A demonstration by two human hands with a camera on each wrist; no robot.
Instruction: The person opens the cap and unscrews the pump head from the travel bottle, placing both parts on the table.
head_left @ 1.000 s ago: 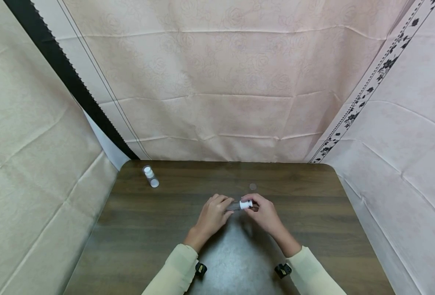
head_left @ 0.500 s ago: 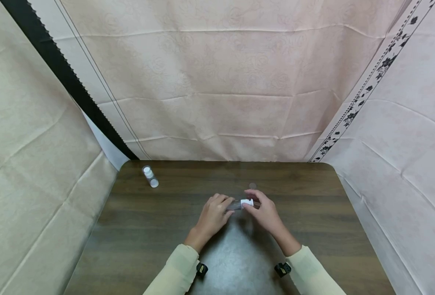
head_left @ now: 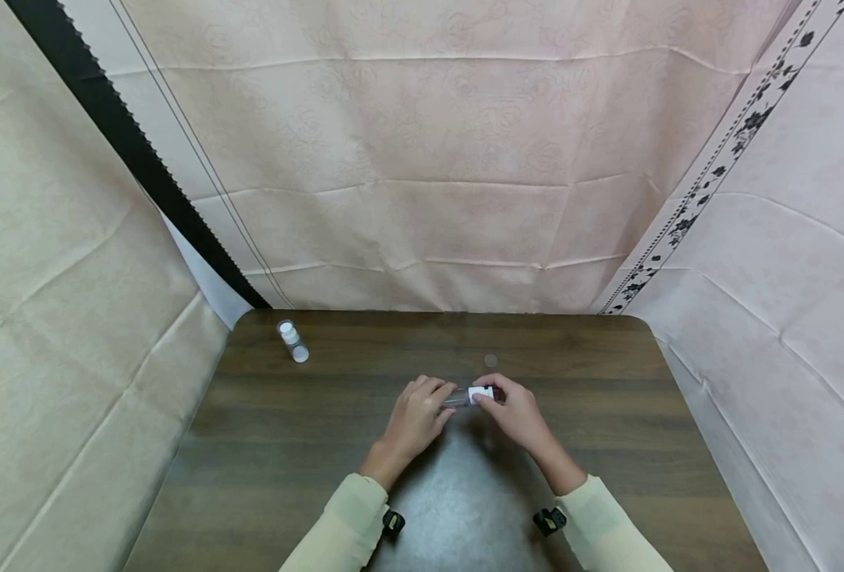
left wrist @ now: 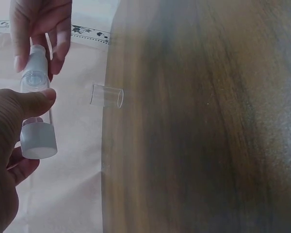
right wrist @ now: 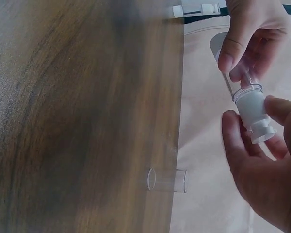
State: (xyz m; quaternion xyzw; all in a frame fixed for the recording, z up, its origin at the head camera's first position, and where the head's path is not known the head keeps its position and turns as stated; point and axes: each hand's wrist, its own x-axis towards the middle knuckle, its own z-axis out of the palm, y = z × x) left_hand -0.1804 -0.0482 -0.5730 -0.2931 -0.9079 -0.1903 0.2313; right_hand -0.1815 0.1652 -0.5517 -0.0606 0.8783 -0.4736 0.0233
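A small clear pump bottle [head_left: 458, 398] with a white base lies level between the two hands above the table. My left hand [head_left: 413, 417] grips its clear body, the thumb across the near side in the left wrist view. Around the white pump top [right wrist: 252, 108], my right hand [head_left: 515, 413] curls its thumb and fingers at the collar; the spout end points toward the right palm. Just beyond the right fingers, a clear cylindrical cap [right wrist: 167, 180] lies on its side near the table's far edge.
A second clear bottle with white ends [head_left: 292, 342] lies at the table's back left corner. The brown wooden table [head_left: 286, 445] is bordered by hanging cloths, one pale sheet [head_left: 422, 159] rising behind its far edge.
The right hand's fingers lifted away from the white pump top half a second ago and have come back onto it. The left hand and the bottle have stayed nearly still.
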